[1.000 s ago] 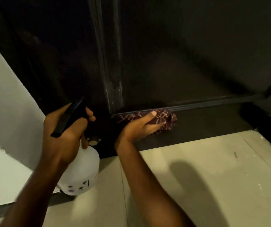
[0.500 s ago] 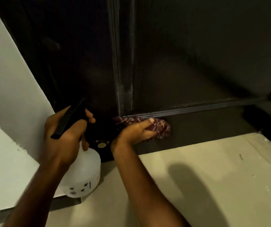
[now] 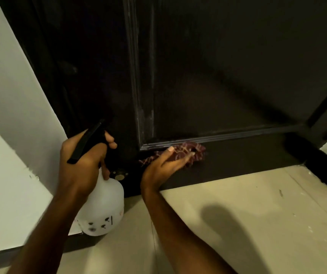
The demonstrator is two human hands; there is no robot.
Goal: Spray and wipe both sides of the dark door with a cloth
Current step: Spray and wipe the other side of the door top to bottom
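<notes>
The dark door (image 3: pixel 227 80) fills the upper view, with a raised moulding near its bottom. My right hand (image 3: pixel 164 165) presses a dark red patterned cloth (image 3: pixel 192 152) flat against the door's bottom rail, just under the moulding's left corner; its fingers lie straight over the cloth. My left hand (image 3: pixel 83 161) grips the neck and black trigger head of a white spray bottle (image 3: pixel 103 206), held upright close to the door's lower left edge.
A white wall (image 3: pixel 10 115) with a dark skirting runs along the left. Pale floor tiles (image 3: pixel 257 214) spread below the door. The dark door frame (image 3: pixel 320 165) juts out at the right. A small round metal fitting (image 3: pixel 120 177) shows near the bottle.
My right hand slid the cloth left along the bottom rail, then slightly back right. The view shifted, so the door appears further right. The left hand keeps its hold on the bottle.
</notes>
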